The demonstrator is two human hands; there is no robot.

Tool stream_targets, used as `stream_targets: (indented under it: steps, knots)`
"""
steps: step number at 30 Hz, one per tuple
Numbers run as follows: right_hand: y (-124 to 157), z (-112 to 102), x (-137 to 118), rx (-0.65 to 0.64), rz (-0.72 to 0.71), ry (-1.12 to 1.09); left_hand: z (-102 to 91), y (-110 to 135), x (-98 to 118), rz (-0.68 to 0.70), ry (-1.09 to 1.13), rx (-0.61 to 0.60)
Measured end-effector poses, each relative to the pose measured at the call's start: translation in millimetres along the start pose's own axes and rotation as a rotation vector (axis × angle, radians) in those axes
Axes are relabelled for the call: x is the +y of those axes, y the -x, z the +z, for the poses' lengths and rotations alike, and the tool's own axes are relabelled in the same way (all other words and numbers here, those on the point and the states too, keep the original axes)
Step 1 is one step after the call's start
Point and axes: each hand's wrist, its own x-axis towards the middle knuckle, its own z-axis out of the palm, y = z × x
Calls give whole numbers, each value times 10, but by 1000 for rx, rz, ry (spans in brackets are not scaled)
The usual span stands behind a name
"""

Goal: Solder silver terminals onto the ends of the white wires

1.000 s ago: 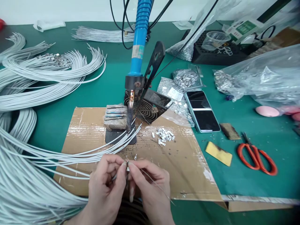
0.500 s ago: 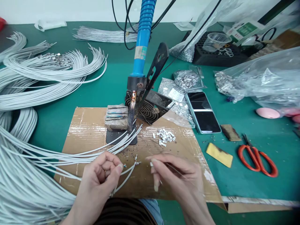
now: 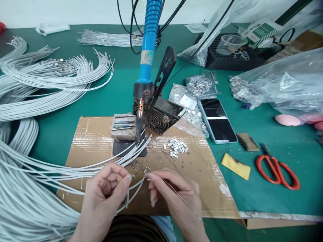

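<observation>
The left hand [image 3: 108,188] pinched a white wire [image 3: 136,187] near its bared tip, low over the cardboard sheet [image 3: 202,174]. The right hand [image 3: 174,192] nipped the other wire end in its fingertips, and a thin solder strand [image 3: 181,198] trailed across it. Both were held just before the clamped soldering iron [image 3: 148,50], apparently to stay within reach of its tip. Loose metal terminals [image 3: 176,147] lay heaped on the cardboard, and more filled clear bags [image 3: 200,84].

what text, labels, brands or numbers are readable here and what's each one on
No text here reads clearly.
On the green and white box: printing too blurred to read.
On the white label of the clear bag: too small to read.
On the sticker of the blue soldering iron: worn, nothing legible.
On the phone: screen dark, no text.
</observation>
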Motion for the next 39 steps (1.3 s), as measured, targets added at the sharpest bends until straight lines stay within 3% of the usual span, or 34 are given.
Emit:
stream_targets:
  steps: [3, 8, 12, 17, 21, 24, 29, 32, 35, 39]
  knots:
    - [17, 30, -9, 12, -104, 64, 16, -1, 0, 44, -37, 29]
    - [54, 120, -39, -64, 107, -45, 45, 15, 5, 110, -90, 58]
    - [41, 151, 21, -162, 116, -142, 73, 50, -3, 156, -135, 75]
    - [62, 187, -17, -112, 178, -174, 116, 85, -41, 193, -188, 106]
    - [131, 250, -59, -5, 229, -118, 139, 94, -49, 143, -155, 117]
    - [172, 269, 0, 39, 52, 17, 130, 80, -30, 62, -67, 75]
    - [136, 102, 111, -26, -614, 432, 66, 16, -2, -53, 27, -36]
    - [69, -53, 89, -138, -760, 536, 33, -16, 6, -57, -8, -42]
    - [21, -122, 21, -43, -606, 426, 15, -29, 18, -46, -12, 7]
    - [7, -24, -48, 177, -125, 142, 16, -24, 21, 16, -38, 46]
